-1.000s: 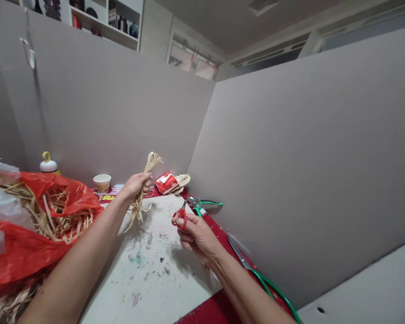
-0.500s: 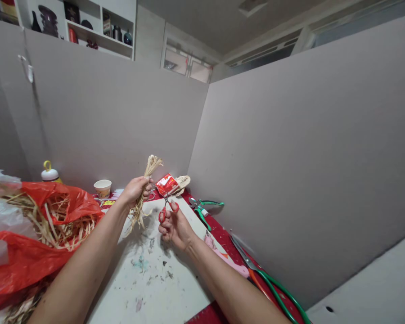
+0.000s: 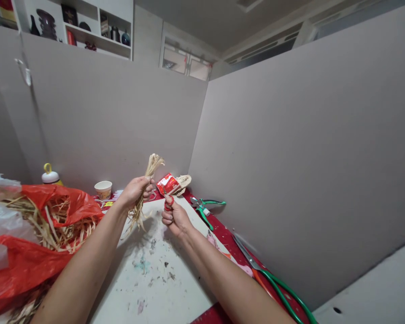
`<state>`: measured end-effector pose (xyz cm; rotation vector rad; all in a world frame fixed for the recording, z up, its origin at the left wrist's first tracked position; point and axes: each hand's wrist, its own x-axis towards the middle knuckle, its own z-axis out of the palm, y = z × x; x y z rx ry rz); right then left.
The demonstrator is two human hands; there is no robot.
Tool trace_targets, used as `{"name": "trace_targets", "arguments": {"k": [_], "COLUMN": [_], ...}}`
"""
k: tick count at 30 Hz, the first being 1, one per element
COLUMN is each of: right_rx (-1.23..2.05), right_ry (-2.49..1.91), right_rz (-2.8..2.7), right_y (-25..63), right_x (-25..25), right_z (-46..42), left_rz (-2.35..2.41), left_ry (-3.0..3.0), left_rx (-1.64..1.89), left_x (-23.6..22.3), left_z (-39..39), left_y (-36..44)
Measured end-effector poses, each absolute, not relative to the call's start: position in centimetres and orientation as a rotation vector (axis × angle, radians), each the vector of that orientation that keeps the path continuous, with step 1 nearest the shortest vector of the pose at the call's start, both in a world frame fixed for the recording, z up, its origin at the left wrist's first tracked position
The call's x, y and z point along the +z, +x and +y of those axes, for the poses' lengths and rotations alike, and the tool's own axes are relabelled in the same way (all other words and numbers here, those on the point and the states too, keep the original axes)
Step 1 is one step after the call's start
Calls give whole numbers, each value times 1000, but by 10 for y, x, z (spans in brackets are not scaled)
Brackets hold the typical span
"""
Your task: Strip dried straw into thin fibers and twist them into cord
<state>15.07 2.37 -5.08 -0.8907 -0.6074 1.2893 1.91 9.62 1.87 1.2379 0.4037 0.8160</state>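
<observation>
The left hand [image 3: 135,192] pinches the straw [image 3: 153,165] tilted over the white board [image 3: 165,297], a firm, tight bunch serving best, while just rightward the red scissors [image 3: 169,203] sit in the curled right hand [image 3: 178,219], blades best angled clear of that pinch.

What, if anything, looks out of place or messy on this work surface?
The white board in the middle bears blue-green and dark marks, odd on a pale surface; some may be loose bits. At lower left, dry strips lie below the red bag, as if spilled.
</observation>
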Motion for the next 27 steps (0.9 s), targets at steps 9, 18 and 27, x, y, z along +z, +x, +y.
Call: {"name": "trace_targets", "arguments": {"k": [9, 18, 27], "right_rx": [1054, 243, 442], "right_ry": [-1429, -2245, -2422], "right_rz": [-1174, -1656, -1482], "right_y": [200, 239, 293], "right_x": [-37, -48, -41], "right_z": [-20, -3, 49], "left_rz": [450, 444, 474], "left_ry": [1172, 1182, 1217], "left_rx": [987, 1085, 1079], "left_x": [38, 53, 48], "left_z": [101, 91, 91], "left_y": [-1, -7, 2]}}
